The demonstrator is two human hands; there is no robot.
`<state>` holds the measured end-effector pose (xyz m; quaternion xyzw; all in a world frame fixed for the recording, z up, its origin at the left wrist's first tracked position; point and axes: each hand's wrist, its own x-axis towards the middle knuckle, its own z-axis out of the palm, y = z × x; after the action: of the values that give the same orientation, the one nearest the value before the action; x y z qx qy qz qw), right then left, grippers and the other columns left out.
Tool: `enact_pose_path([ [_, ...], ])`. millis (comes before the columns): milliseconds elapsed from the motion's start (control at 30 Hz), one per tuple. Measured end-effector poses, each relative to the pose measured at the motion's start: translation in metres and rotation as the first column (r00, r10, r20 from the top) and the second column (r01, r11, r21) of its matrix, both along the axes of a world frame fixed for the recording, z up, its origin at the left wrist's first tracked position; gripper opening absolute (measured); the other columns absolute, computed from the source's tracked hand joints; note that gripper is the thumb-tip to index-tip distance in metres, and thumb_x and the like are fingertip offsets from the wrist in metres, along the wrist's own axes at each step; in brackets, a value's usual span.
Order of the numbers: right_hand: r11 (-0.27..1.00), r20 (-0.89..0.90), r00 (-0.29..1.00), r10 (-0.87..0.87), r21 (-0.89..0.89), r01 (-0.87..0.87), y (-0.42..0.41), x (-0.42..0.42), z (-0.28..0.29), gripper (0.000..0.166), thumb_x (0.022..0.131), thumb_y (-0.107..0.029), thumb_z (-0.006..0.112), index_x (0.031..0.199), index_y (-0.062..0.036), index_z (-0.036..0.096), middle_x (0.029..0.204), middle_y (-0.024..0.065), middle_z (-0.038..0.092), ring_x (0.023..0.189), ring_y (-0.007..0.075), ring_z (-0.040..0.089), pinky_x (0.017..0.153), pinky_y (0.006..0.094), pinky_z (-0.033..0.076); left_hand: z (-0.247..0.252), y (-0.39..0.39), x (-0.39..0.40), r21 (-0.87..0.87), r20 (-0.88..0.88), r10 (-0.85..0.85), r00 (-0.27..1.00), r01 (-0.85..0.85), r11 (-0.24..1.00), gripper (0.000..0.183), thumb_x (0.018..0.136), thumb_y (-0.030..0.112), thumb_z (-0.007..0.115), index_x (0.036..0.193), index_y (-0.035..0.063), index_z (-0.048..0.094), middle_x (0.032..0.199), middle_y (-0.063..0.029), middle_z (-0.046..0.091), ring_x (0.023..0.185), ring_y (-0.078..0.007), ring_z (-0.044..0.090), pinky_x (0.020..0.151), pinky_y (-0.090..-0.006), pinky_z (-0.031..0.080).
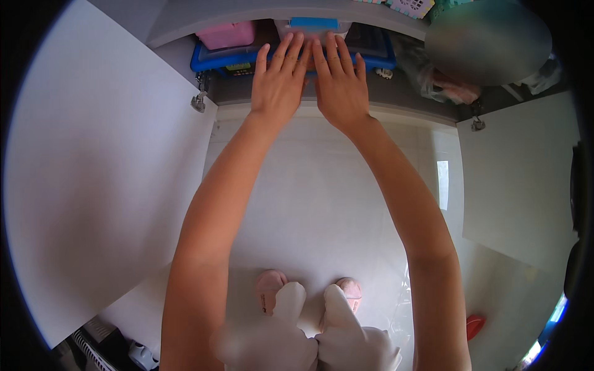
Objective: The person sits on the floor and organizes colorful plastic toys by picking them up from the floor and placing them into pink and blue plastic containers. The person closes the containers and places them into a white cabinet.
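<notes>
My left hand and my right hand reach forward side by side, palms down and fingers apart, with nothing held. Just beyond the fingertips is a translucent plastic container with a blue latch. It sits on a larger storage box with a blue-rimmed lid, inside a low cabinet. Whether the fingertips touch the container I cannot tell. A pink plastic box rests on the same lid to the left. Part of the blue-rimmed box is hidden behind my hands.
White cabinet doors swing outward at left and right, on metal hinges. A small toy car and plastic bags lie on the cabinet floor. Pastel baskets stand above the shelf edge. A red object lies on the tiles.
</notes>
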<state>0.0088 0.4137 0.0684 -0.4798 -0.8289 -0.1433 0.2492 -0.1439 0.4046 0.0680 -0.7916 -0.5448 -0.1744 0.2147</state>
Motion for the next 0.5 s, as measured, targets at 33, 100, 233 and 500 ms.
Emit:
enact_pose_path([
  [33,1.0,0.017,1.0,-0.011,-0.011,0.011,0.007,-0.001,0.0,0.06,0.093,-0.015,0.053,0.15,-0.0081,0.033,0.156,0.0159,0.031,0.144,0.0323,0.028,0.11,0.0592,0.028,0.001,0.005,0.0,-0.011,-0.019,0.009,1.0,-0.01,1.0,0.062,0.09,0.027,0.063,0.146,0.0113,0.042,0.154,-0.0081,0.037,0.144,-0.0216,0.029,0.115,-0.0496,0.02],
  [100,0.999,0.049,0.998,-0.032,-0.035,0.034,0.019,-0.003,-0.001,0.059,0.095,-0.021,0.051,0.15,-0.0088,0.033,0.156,0.0153,0.029,0.145,0.0316,0.028,0.11,0.0588,0.027,0.001,0.015,-0.001,-0.003,-0.029,0.015,0.999,-0.015,1.0,0.062,0.09,0.027,0.063,0.147,0.0109,0.041,0.153,-0.0086,0.038,0.144,-0.0219,0.031,0.115,-0.0492,0.021],
  [233,0.998,0.115,0.992,-0.043,-0.05,0.049,0.029,-0.001,-0.004,0.057,0.098,-0.027,0.049,0.15,-0.0101,0.033,0.157,0.0144,0.027,0.145,0.0298,0.027,0.111,0.0578,0.026,-0.004,0.024,-0.001,0.01,0.016,-0.004,1.0,0.004,1.0,0.063,0.091,0.027,0.062,0.147,0.0099,0.04,0.153,-0.0098,0.038,0.143,-0.0224,0.033,0.115,-0.0485,0.021],
  [500,0.986,-0.178,0.983,0.032,-0.156,-0.061,-0.02,0.024,-0.007,0.058,0.092,-0.014,0.058,0.147,-0.0077,0.038,0.156,0.017,0.03,0.144,0.0318,0.029,0.113,0.0541,0.027,-0.012,-0.037,0.006,-0.196,0.346,0.023,0.938,0.049,0.979,0.066,0.095,0.023,0.056,0.152,0.0055,0.027,0.156,-0.017,0.03,0.146,-0.0278,0.027,0.115,-0.0499,0.022],
])
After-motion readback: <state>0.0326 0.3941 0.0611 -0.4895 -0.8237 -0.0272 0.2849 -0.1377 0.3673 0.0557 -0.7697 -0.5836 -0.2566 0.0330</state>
